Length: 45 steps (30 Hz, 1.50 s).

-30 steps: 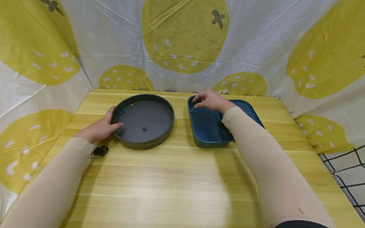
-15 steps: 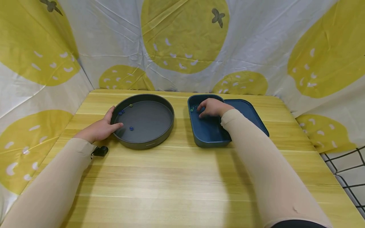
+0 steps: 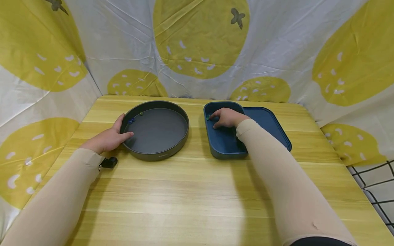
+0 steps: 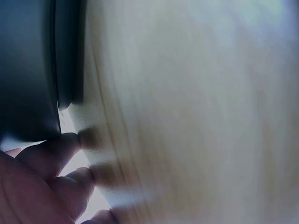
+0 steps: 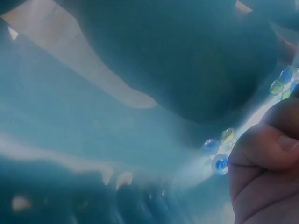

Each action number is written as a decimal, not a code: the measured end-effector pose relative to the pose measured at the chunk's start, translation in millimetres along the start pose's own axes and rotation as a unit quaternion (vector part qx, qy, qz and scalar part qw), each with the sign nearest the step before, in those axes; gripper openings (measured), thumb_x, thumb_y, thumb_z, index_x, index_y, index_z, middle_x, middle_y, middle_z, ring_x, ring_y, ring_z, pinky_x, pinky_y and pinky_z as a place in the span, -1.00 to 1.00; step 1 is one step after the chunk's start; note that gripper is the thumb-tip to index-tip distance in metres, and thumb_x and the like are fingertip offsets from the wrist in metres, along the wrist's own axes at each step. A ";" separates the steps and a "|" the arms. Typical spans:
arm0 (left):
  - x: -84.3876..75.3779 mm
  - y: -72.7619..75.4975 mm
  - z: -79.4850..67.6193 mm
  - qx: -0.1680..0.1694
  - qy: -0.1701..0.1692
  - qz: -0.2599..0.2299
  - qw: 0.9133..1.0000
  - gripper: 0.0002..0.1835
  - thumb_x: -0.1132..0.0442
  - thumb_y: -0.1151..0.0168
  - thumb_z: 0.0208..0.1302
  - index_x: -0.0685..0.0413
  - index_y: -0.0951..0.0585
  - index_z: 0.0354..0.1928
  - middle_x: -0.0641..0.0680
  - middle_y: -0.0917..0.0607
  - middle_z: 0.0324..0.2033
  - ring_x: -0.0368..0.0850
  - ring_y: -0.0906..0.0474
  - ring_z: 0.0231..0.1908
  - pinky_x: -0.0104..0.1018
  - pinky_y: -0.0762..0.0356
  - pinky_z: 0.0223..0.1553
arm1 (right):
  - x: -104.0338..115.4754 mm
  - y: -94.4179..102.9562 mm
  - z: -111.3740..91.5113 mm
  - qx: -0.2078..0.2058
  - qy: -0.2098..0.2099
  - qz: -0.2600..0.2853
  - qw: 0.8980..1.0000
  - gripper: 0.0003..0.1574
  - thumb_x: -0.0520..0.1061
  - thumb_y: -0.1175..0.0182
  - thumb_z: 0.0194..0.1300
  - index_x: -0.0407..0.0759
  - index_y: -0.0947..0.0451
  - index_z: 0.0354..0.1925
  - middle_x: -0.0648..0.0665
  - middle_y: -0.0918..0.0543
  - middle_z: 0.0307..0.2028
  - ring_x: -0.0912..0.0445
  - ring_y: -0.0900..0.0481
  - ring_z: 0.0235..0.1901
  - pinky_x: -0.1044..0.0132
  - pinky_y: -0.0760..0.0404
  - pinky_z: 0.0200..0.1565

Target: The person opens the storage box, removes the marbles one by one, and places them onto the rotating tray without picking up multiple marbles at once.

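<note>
A round dark grey pan [image 3: 154, 131] stands on the left of the table with several glass marbles [image 3: 131, 120] inside its far-left wall, blue ones and a greenish one. My left hand [image 3: 109, 138] holds its left side, thumb over the rim and fingers along the outer wall. On the right is a blue rectangular box [image 3: 228, 156]. My right hand [image 3: 227, 118] reaches inside it, index finger stretched to the far-left corner and thumb apart. Several clear marbles with blue and yellow-green swirls [image 5: 220, 164] lie beside that hand in the right wrist view; its fingertips are partly hidden there.
A flat blue lid [image 3: 271, 124] lies just right of the box, partly behind my right arm. A small black device [image 3: 108, 163] is strapped at my left wrist. Patterned cloth [image 3: 197, 51] hangs behind the wooden table [image 3: 178, 198], and a black wire grid [image 3: 373, 191] stands at the right.
My right hand has lowered into the box, its index finger now at the corner marbles. In the pan a blue marble rolled left and no longer shows there. My left hand stays put.
</note>
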<state>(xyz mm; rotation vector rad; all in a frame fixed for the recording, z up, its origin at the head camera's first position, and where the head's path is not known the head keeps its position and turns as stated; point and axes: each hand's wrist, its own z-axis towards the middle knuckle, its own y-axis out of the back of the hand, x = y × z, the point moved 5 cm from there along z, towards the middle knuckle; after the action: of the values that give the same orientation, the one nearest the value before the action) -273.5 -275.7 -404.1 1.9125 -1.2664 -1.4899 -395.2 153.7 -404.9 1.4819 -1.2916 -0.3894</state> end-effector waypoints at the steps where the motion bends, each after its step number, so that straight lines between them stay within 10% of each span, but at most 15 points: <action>1: -0.3 0.0 0.0 0.000 0.000 0.000 1.000 0.12 -0.24 0.03 0.62 0.08 0.61 0.62 0.54 0.26 0.61 0.65 -0.05 0.51 0.47 -0.09 0.48 | 0.6 -0.4 0.0 0.001 0.001 -0.001 1.000 -0.35 -0.05 -0.37 0.44 -0.09 -0.54 0.43 -0.26 -0.43 0.52 -0.21 -0.35 0.52 -0.13 -0.40 0.47; 45: -2.3 -0.6 -0.4 -0.003 -0.001 -0.004 1.000 0.10 -0.21 0.03 0.63 0.10 0.60 0.63 0.55 0.25 0.61 0.65 -0.01 0.53 0.46 -0.04 0.51 | 16.1 -10.5 -0.7 0.040 0.026 0.034 0.998 -0.80 -0.10 -0.42 0.39 -0.11 -0.75 -0.06 -0.12 -0.76 -0.06 0.03 -0.63 -0.09 0.08 -0.58 0.11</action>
<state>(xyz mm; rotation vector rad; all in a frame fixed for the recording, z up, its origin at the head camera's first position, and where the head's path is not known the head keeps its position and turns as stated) -272.9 -273.5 -403.2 1.9136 -1.2556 -1.4981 -383.6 138.5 -407.5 1.5008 -1.3245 -0.2562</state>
